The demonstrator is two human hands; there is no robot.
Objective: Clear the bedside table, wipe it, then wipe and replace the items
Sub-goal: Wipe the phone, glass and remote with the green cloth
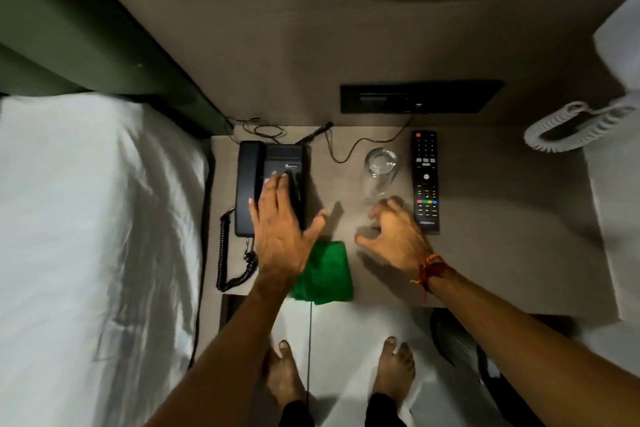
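Bedside table [502, 253] between a white-sheeted bed [86, 236] on the left and a wall panel behind, carrying a black telephone [270, 184] at its left, a clear drinking glass [379, 170] near the middle, a black remote control [425, 180] just right of the glass, and a folded green cloth [325, 272] at the near edge. Left hand [280, 229] spread flat with fingers released, fingertips over the telephone's body beside the handset, wrist above the cloth. Right hand [394, 236] loosely curled and grasping nothing, just short of the glass, remote close on its right.
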